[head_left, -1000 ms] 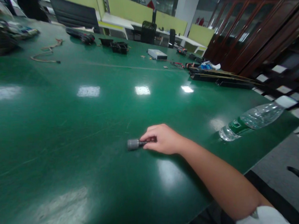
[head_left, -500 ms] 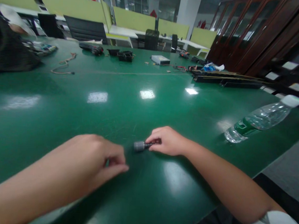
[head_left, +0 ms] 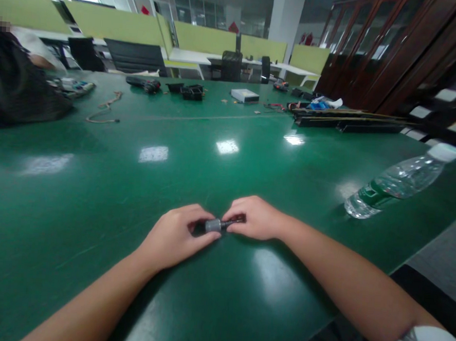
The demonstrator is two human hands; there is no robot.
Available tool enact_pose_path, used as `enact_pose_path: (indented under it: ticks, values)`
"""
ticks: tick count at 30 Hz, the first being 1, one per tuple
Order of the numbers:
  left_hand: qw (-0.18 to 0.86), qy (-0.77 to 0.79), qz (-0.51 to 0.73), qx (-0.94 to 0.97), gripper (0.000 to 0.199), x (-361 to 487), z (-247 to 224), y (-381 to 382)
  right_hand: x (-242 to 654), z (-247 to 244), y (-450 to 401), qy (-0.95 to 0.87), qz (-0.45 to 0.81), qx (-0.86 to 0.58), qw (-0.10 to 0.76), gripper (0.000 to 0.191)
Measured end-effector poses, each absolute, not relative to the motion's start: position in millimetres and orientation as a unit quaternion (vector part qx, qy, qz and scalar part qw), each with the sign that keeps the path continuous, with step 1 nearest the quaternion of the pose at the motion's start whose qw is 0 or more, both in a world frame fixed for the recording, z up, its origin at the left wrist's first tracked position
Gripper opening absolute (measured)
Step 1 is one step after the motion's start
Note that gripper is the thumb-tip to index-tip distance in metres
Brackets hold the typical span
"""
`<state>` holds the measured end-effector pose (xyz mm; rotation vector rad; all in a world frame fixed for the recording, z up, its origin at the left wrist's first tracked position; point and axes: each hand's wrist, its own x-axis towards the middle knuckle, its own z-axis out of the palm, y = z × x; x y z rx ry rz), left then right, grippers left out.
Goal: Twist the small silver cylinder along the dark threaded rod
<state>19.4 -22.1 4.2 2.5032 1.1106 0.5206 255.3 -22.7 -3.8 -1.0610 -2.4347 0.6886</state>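
A small grey cylinder with a thin dark shaft (head_left: 213,225) lies crosswise, low over the green table (head_left: 196,179). My right hand (head_left: 253,217) pinches its dark shaft between thumb and fingers. At the grey end, my left hand (head_left: 181,233) closes round the cylinder, fingers along the far side and thumb along the near side. The exact contact of the left fingertips is hard to make out. Both hands are close together, near the table surface.
A clear water bottle (head_left: 401,183) with a white cap stands on the right. Dark strips (head_left: 343,120), a silver box (head_left: 245,95), black parts (head_left: 191,91) and a cord (head_left: 104,109) lie farther back. A dark bag (head_left: 20,86) sits at the far left, near a person.
My left hand has moved right and away from me, from beside the grey cylinder to round it. The right hand still pinches the shaft. The view has tilted slightly.
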Motion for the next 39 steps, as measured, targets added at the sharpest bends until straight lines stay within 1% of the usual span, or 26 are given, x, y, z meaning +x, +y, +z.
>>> enact_pose_path:
  ticks: [9,13,18,31,39]
  values:
    - [0.192,0.407,0.187,0.873,0.021,18.5,0.0,-21.2,248.7,-11.8,-21.6,-0.856,0.254,-0.372,0.253,0.014]
    - [0.212,0.402,0.185,0.871,0.019,17.8,1.6,-20.9,249.7,-14.8,-19.7,-0.855,0.261,-0.363,0.262,0.014]
    - [0.218,0.402,0.188,0.869,0.018,17.4,4.7,-20.7,250.7,-14.1,-18.7,-0.864,0.249,-0.356,0.255,0.017]
    - [0.195,0.394,0.178,0.88,0.023,19.1,0.7,-20.3,248.5,-9.5,-24.4,-0.87,0.229,-0.364,0.24,0.012]
    - [0.208,0.384,0.181,0.881,0.023,17.8,1.1,-19.4,251.9,-6.4,-26.9,-0.869,0.234,-0.371,0.229,0.012]
